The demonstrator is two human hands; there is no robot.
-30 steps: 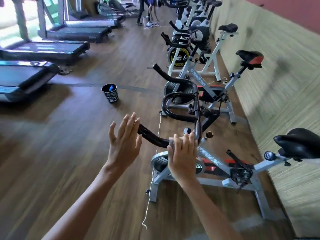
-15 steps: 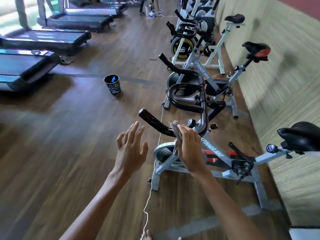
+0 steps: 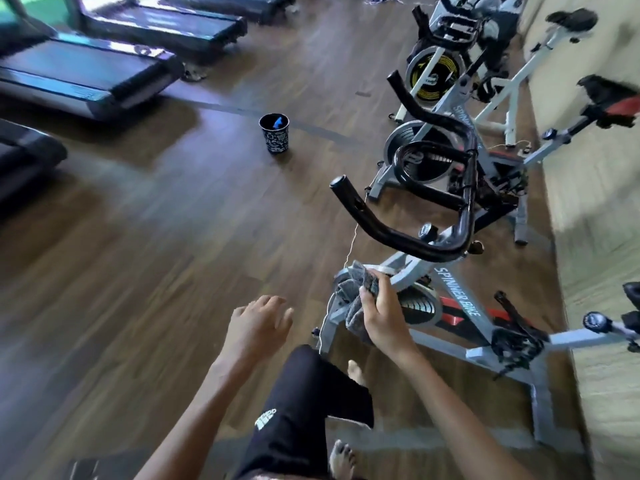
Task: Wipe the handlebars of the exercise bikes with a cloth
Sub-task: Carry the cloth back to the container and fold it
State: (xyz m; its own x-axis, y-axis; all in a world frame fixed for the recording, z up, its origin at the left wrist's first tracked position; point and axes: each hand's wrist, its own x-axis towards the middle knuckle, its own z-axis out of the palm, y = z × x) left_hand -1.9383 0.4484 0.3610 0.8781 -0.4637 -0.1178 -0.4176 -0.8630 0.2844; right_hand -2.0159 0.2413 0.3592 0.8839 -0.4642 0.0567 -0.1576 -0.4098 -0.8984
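Dark wood-plank floor (image 3: 145,278), treadmills (image 3: 86,77) left, pale wall (image 3: 595,209) right.

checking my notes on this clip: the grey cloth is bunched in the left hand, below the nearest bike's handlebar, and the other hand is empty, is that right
Not quite: the head view shows the grey cloth bunched in the right hand, not the left. The rest holds: it sits below the nearest bike's handlebar, off the bar, and the other hand, the left hand, is empty and open.

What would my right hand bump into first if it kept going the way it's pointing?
Probably the black handlebar of the nearest bike: the right hand, gripping the grey cloth, points up toward it. Depth is uncertain.
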